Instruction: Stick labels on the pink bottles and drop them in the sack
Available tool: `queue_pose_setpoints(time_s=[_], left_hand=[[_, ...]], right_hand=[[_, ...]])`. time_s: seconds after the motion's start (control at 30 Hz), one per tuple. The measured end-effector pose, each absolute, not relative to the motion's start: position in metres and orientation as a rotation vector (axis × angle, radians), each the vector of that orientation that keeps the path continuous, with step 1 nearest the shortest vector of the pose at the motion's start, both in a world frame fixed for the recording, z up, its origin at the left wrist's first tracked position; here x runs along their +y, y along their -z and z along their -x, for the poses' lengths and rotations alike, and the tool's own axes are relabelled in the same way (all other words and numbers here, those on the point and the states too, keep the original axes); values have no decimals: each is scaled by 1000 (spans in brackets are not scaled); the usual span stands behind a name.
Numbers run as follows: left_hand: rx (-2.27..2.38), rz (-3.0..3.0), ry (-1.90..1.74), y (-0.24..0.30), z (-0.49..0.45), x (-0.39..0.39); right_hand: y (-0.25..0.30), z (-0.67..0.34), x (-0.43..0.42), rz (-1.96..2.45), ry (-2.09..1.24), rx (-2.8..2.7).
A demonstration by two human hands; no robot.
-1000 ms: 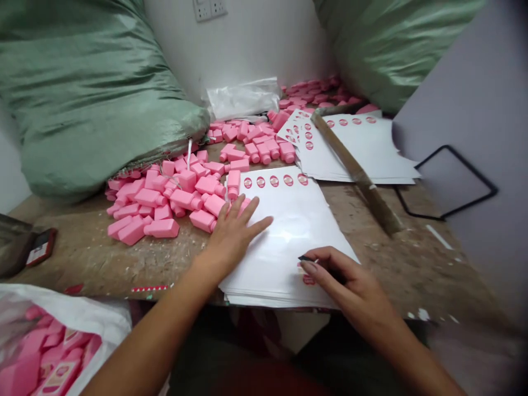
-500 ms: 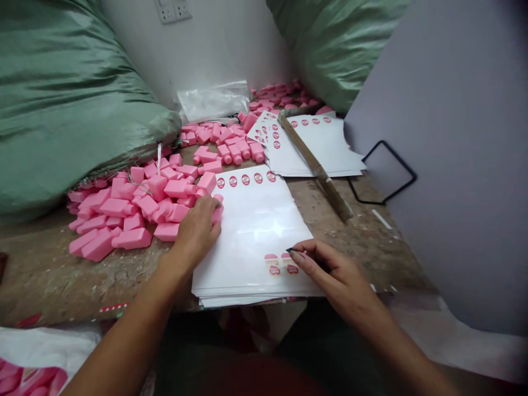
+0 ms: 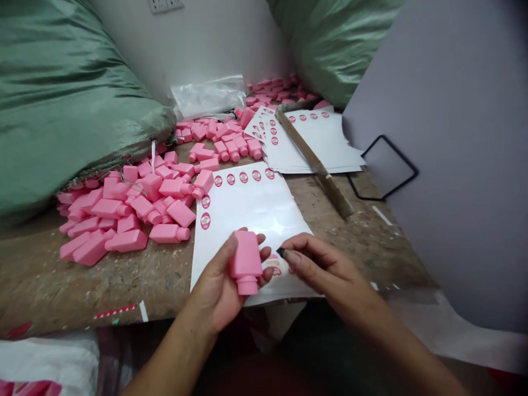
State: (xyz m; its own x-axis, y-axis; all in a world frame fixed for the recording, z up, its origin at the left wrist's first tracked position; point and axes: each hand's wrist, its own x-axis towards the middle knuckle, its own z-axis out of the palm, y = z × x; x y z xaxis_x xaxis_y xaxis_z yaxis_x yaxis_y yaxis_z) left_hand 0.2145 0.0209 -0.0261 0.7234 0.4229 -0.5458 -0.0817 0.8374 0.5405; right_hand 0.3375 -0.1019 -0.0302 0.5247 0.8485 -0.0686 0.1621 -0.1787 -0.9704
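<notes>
My left hand (image 3: 220, 286) is closed around a small pink plastic bottle (image 3: 246, 261), its neck pointing toward me, held above the near edge of a white sticker sheet (image 3: 247, 214). My right hand (image 3: 319, 267) pinches at a sticker (image 3: 275, 267) on the sheet's near edge, thumb and forefinger together right beside the bottle. Round pink stickers (image 3: 243, 177) run along the sheet's far edge and left side. A pile of identical pink bottles (image 3: 136, 206) lies on the table to the left.
The worn wooden table (image 3: 124, 275) also carries a second stack of sticker sheets (image 3: 322, 146), a wooden stick (image 3: 315, 162) across it, more pink bottles (image 3: 223, 140) and a clear plastic bag (image 3: 208, 96). Green sacks (image 3: 61, 104) lean behind. A grey board (image 3: 454, 137) stands right.
My left hand left the sheet, reached into the pile and brought one pink bottle back over the sheet's near edge. My right hand stayed pinching at the stickers there.
</notes>
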Motion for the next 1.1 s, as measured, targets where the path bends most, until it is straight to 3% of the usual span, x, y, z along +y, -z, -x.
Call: queue_pose_setpoints(time_s=[0.2,0.5,0.73,0.97,1.1], left_hand=[[721,-640,-258,30,-221,21],[758,-577,-209,39,-222,22],[734,-507,-214,43,-221,24],[729,-461,-215,46,-222,27],[738,-394,-261,47,-222,28]], right_hand=[[59,-357,-113,2293,-364,-1165],[68,-351,-108,2344,53,-1445],[67,-350,-105,2376,66,-1440],[68,-355,-105,2361,-343,-1212],[67,-355,-107,2378,-180,-1283]])
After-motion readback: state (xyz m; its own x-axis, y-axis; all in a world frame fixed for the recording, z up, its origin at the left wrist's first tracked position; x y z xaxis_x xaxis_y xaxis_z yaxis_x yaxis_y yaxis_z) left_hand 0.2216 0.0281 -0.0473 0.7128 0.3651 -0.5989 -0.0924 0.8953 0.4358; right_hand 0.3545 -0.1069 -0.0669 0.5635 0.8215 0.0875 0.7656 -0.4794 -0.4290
